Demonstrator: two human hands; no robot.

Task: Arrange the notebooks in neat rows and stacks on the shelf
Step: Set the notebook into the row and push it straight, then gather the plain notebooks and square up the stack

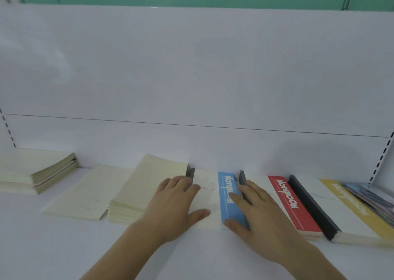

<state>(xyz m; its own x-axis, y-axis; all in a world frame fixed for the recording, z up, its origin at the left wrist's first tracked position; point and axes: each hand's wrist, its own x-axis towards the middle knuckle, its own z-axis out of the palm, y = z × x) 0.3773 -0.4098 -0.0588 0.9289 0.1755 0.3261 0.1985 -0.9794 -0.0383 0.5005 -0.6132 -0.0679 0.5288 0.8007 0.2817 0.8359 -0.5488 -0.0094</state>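
Resting on the white shelf [64, 247], our left hand [172, 207] lies flat with fingers spread on the blue-banded notebook [229, 196], while our right hand [258, 213] presses straight fingers along its right edge. Just beside sit the red-banded notebook [292, 205] and yellow-banded notebook [349, 207]. Left, a cream stack [147, 186], a single cream notebook [85, 194], and farther back another cream pile [36, 171].

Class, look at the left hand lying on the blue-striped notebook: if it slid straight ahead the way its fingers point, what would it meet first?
Probably the dark divider just beyond the left hand, its fingertips look almost at it. Behind stands the shelf's white back panel. Depth is hard to judge.
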